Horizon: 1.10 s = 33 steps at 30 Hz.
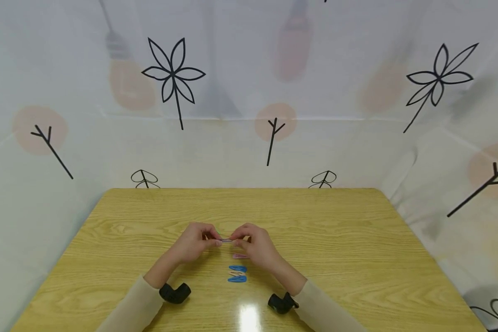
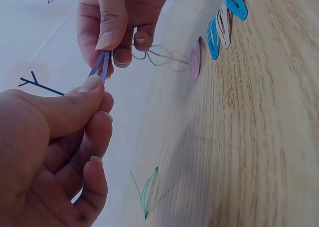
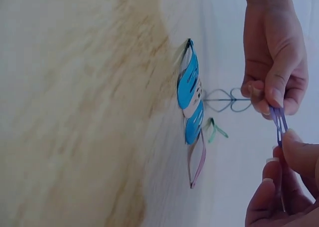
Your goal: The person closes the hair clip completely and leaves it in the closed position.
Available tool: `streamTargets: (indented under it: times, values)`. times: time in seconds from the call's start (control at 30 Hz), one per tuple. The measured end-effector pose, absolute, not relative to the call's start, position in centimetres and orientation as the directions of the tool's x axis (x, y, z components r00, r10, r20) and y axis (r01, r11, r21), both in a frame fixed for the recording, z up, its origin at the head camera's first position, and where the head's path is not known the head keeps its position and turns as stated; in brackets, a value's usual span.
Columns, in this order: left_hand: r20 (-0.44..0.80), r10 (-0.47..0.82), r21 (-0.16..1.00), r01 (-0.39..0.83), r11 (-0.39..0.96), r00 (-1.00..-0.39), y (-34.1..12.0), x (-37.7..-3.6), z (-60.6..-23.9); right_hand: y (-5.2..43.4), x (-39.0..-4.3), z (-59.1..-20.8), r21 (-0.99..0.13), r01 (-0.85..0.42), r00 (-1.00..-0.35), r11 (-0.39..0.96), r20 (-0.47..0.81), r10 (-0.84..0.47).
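Observation:
A purple snap hair clip [image 2: 104, 65] is stretched between both hands above the table. My left hand [image 1: 195, 243] pinches one end with thumb and fingers. The other end is pinched by my right hand [image 1: 257, 248]. In the left wrist view, slim gaps show between the clip's strips; the fingertips cover both its ends. Nearer me than the hands lies a pink clip [image 1: 240, 256], partly behind the right hand in the head view. Below it are a blue clip [image 1: 238, 268], a cream clip [image 1: 235, 273] and another blue clip [image 1: 237, 279], in a column.
A green clip [image 2: 145, 194] lies on the wooden table [image 1: 336, 240], mostly behind the left hand in the head view. Black wrist-worn cameras, left [image 1: 175, 293] and right [image 1: 282, 303], sit at the sleeves. A patterned cloth [image 1: 232, 152] hangs around the table's back and sides.

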<state>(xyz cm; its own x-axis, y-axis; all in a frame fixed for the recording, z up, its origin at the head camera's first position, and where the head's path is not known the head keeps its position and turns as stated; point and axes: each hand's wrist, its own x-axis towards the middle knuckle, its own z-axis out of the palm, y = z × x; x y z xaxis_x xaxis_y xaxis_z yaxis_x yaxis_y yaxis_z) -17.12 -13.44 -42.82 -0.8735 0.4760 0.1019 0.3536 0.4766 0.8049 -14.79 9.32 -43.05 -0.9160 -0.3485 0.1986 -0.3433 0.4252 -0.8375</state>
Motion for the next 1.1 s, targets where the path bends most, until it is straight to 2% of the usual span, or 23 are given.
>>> streamTargets:
  times: [0.67, 1.1]
  values:
    - [0.138, 0.550, 0.816, 0.409, 0.408, -0.824, -12.6, -16.8, -42.4, 10.4, -14.3, -43.8, -0.841, -0.363, -0.904, 0.402, 0.213, -0.371]
    - [0.116, 0.579, 0.820, 0.407, 0.402, -0.807, -12.6, -16.8, -42.5, 10.6, -13.9, -43.9, -0.859, -0.325, -0.909, 0.394, 0.168, -0.382]
